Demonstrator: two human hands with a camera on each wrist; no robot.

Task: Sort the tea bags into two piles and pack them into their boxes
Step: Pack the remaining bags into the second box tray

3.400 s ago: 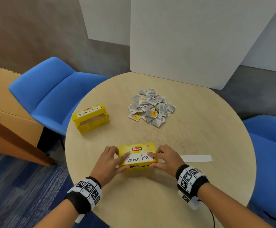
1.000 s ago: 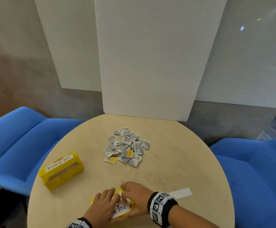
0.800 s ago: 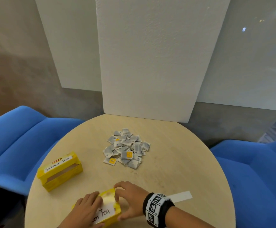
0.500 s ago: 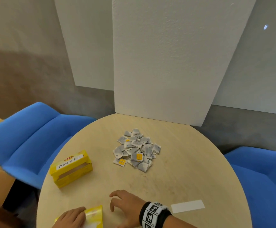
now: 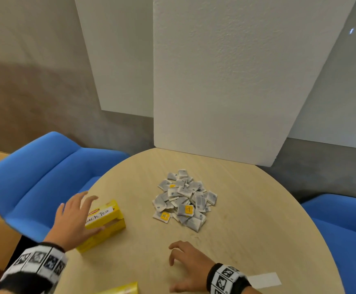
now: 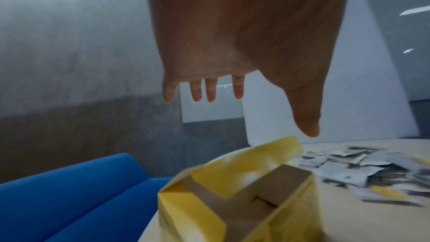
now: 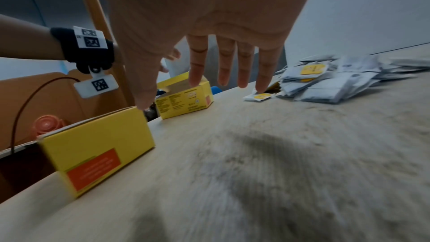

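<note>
On the round table we see the tea bag pile at centre. Left of it stands the open yellow box, handwritten "Black Tea". Our left hand spreads wide over it; our right hand hovers nearby, fingers relaxed, empty.
</note>
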